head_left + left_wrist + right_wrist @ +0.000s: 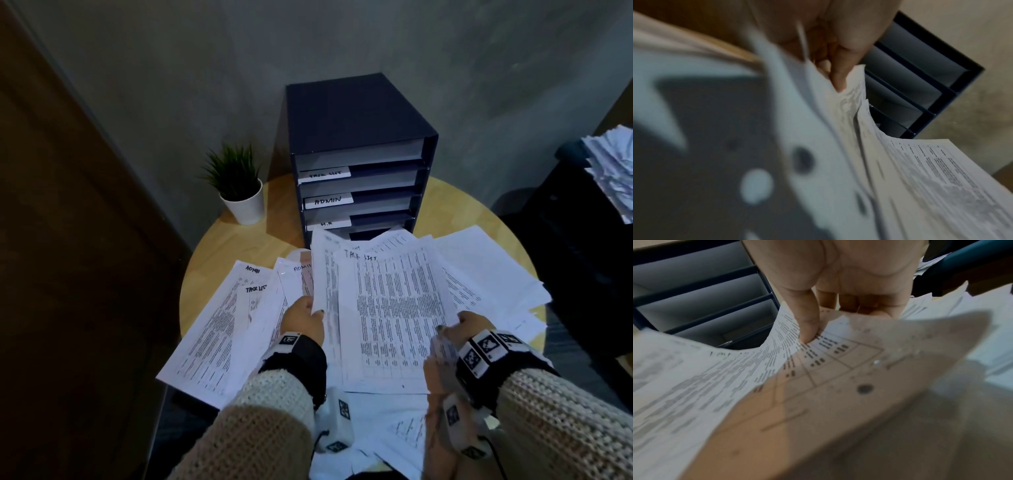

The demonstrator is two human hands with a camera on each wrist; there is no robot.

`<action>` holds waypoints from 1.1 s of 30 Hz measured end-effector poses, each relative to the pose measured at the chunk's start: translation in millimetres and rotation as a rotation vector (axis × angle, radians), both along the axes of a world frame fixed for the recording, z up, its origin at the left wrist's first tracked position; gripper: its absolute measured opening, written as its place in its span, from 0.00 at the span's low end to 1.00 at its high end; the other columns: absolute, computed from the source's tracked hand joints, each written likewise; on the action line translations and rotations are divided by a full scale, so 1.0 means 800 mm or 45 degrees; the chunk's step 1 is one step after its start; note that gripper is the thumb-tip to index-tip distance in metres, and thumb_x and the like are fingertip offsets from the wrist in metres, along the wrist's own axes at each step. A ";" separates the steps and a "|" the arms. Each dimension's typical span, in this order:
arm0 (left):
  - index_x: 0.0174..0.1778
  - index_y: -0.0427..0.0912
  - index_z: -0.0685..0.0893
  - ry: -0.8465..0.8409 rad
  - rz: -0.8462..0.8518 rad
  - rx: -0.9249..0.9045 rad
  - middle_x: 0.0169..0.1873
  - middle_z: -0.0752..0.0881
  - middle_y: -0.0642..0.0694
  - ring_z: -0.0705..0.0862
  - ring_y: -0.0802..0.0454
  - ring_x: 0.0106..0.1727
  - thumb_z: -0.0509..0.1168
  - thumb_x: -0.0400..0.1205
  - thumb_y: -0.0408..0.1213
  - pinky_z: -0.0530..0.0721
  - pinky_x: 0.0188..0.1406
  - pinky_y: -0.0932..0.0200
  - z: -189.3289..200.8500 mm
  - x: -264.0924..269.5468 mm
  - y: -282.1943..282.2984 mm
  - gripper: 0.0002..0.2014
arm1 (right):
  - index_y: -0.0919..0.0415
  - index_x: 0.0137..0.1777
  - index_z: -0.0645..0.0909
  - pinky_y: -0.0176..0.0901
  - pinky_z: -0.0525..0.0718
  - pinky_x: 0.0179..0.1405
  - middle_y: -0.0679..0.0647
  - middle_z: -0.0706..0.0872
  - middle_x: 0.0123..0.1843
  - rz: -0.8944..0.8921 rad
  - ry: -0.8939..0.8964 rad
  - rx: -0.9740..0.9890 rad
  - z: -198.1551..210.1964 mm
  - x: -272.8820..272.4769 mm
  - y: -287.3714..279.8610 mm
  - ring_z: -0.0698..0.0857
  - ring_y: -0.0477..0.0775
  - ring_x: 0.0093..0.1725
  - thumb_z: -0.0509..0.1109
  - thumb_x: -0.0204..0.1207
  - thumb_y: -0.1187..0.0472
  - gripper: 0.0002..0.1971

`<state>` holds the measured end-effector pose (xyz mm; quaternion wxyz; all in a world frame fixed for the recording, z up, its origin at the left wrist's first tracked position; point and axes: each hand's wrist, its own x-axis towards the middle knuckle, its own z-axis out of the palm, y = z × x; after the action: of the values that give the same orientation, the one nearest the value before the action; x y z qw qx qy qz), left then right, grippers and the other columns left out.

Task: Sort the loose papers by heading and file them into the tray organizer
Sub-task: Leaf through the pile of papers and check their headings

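A dark blue tray organizer (pixel 356 137) stands at the back of the round wooden table (pixel 239 240), with shelf labels TASK LIST, ADMIN and H.R. Loose printed papers (pixel 219 325) cover the table, some headed ADMIN or TASK LIST. Both hands hold a small stack topped by a TASK LIST sheet (pixel 387 308) above the pile. My left hand (pixel 303 318) pinches its left edge, thumb (pixel 838 78) on top. My right hand (pixel 459 325) pinches the lower right corner, thumb (pixel 807 321) pressing the sheet (pixel 715 386). The organizer's shelves (pixel 920 78) show behind the paper.
A small potted plant (pixel 239 185) in a white pot sits left of the organizer. Another heap of papers (pixel 613 171) lies on a dark surface at the far right. A brown door (pixel 51 240) fills the left side.
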<state>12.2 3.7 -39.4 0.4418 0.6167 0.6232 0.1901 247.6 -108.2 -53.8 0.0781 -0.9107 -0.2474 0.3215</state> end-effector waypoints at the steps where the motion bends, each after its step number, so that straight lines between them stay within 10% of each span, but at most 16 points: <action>1: 0.67 0.38 0.77 0.046 0.006 0.036 0.63 0.82 0.42 0.81 0.45 0.59 0.58 0.85 0.30 0.73 0.53 0.64 0.006 -0.001 0.000 0.14 | 0.68 0.57 0.79 0.37 0.69 0.25 0.57 0.80 0.38 -0.033 -0.006 0.019 -0.003 0.002 -0.001 0.77 0.53 0.32 0.68 0.78 0.56 0.15; 9: 0.73 0.42 0.69 0.056 0.103 0.175 0.62 0.79 0.44 0.80 0.41 0.54 0.50 0.87 0.29 0.71 0.50 0.57 0.062 -0.028 0.010 0.18 | 0.60 0.30 0.66 0.38 0.65 0.23 0.55 0.73 0.28 -0.151 0.020 0.161 0.002 0.002 -0.012 0.71 0.50 0.26 0.65 0.80 0.64 0.17; 14: 0.63 0.41 0.73 0.000 0.313 0.356 0.36 0.76 0.43 0.73 0.45 0.32 0.49 0.85 0.28 0.71 0.42 0.55 0.094 -0.065 0.027 0.13 | 0.55 0.27 0.65 0.36 0.68 0.29 0.52 0.69 0.27 -0.105 0.119 0.260 0.000 -0.001 -0.017 0.68 0.48 0.26 0.61 0.80 0.72 0.21; 18: 0.64 0.44 0.73 -0.075 0.452 0.459 0.42 0.77 0.42 0.76 0.44 0.41 0.50 0.86 0.32 0.71 0.43 0.55 0.123 -0.087 0.038 0.13 | 0.48 0.32 0.65 0.27 0.64 0.27 0.45 0.64 0.32 -0.208 0.134 0.328 0.021 -0.017 -0.026 0.63 0.40 0.29 0.60 0.81 0.69 0.19; 20: 0.66 0.43 0.73 -0.135 0.472 0.497 0.46 0.77 0.43 0.76 0.46 0.44 0.51 0.86 0.31 0.71 0.44 0.57 0.131 -0.095 0.041 0.14 | 0.52 0.49 0.76 0.27 0.63 0.27 0.45 0.63 0.32 -0.168 0.126 0.294 0.033 -0.020 -0.027 0.63 0.40 0.29 0.60 0.81 0.68 0.09; 23: 0.66 0.39 0.72 -0.191 0.467 0.500 0.43 0.79 0.42 0.76 0.48 0.45 0.51 0.86 0.27 0.70 0.42 0.60 0.131 -0.104 0.040 0.14 | 0.71 0.73 0.68 0.32 0.68 0.25 0.49 0.68 0.30 -0.164 0.067 0.256 0.049 -0.021 -0.031 0.71 0.45 0.29 0.57 0.83 0.68 0.19; 26: 0.68 0.39 0.73 -0.224 0.506 0.473 0.46 0.79 0.41 0.78 0.46 0.46 0.51 0.85 0.26 0.71 0.44 0.60 0.118 -0.111 0.035 0.16 | 0.67 0.64 0.76 0.38 0.80 0.43 0.55 0.81 0.44 -0.136 -0.001 0.230 0.059 -0.020 -0.037 0.84 0.55 0.51 0.54 0.85 0.65 0.14; 29: 0.70 0.44 0.72 -0.146 0.454 0.441 0.48 0.78 0.43 0.79 0.43 0.49 0.53 0.85 0.30 0.72 0.47 0.57 0.102 -0.111 0.028 0.17 | 0.54 0.33 0.69 0.42 0.73 0.43 0.57 0.76 0.39 -0.149 0.082 0.295 0.064 -0.022 -0.036 0.76 0.56 0.44 0.59 0.83 0.65 0.15; 33: 0.66 0.39 0.73 -0.150 0.277 0.404 0.49 0.77 0.43 0.75 0.47 0.47 0.57 0.85 0.28 0.69 0.45 0.60 0.085 -0.088 0.013 0.14 | 0.66 0.43 0.77 0.53 0.78 0.59 0.67 0.79 0.48 -0.254 0.257 0.433 0.060 -0.027 -0.022 0.78 0.60 0.48 0.61 0.82 0.60 0.11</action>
<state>-58.0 14.4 28.5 0.3516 0.5953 0.6215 0.3683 226.3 -125.8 -5.5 0.2864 -0.8675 -0.1977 0.3554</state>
